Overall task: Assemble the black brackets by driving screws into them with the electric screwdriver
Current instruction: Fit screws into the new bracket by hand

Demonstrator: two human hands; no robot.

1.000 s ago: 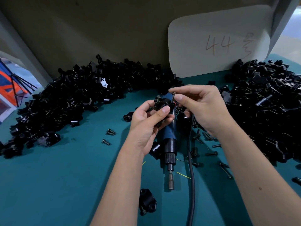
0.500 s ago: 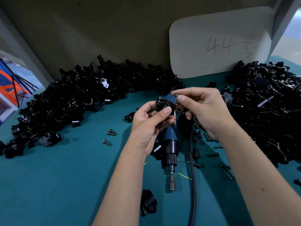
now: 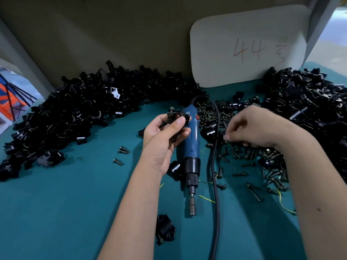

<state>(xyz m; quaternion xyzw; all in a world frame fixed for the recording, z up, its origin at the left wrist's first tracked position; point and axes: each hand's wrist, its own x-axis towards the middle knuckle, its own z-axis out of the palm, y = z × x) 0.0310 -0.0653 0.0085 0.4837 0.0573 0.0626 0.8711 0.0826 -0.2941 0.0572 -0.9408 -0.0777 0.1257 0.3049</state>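
Two big heaps of black brackets on teal table (image 3: pixel 56 212): left heap (image 3: pixel 78 113) along back wall, right heap (image 3: pixel 309 109) cut off by frame edge. White card (image 3: pixel 247 45) marked "44" leaning at back, lower edge hidden behind parts. Blue electric screwdriver (image 3: pixel 191 147) lying flat mid-table, bit toward viewer, upper body partly covered by left hand (image 3: pixel 165 136). Black cable (image 3: pixel 214 166) looping from its top, running off bottom edge. Left hand fingers clamped on one bracket (image 3: pixel 177 117), raised above table, screw poking up at its left end. Right hand (image 3: pixel 259 128) over loose screws (image 3: pixel 244 156), fingers curled, tips blurred; cannot tell if pinching anything. Single bracket (image 3: pixel 166 233) near bottom. Two stray screws (image 3: pixel 123 150) left of left hand.
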